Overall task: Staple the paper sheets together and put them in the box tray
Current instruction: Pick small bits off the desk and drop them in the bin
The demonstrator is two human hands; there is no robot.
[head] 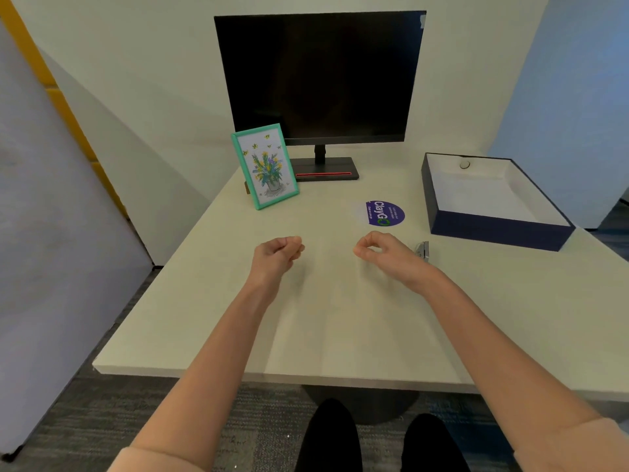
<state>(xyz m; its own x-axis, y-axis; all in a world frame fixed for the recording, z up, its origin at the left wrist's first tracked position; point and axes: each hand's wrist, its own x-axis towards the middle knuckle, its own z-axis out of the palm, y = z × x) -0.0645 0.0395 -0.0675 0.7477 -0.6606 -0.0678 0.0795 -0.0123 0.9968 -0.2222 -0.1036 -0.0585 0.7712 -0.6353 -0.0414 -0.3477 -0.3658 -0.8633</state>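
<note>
My left hand [278, 253] hovers over the middle of the pale table [211, 301], curled into a fist around nothing. My right hand [383, 253] hovers beside it, fingers curled with thumb and forefinger tips touching, nothing between them. A small silver stapler [423, 249] lies on the table just right of my right hand, mostly hidden behind it. The dark blue box tray [493, 229] stands at the right rear. Its inside is white, and what looks like white paper [476, 195] lies flat on its floor.
A black monitor [320, 76] stands at the back, with a green-framed flower picture [265, 165] leaning in front of its left side. A purple round sticker [386, 213] lies flat between my right hand and the tray. The table's front edge is near my elbows.
</note>
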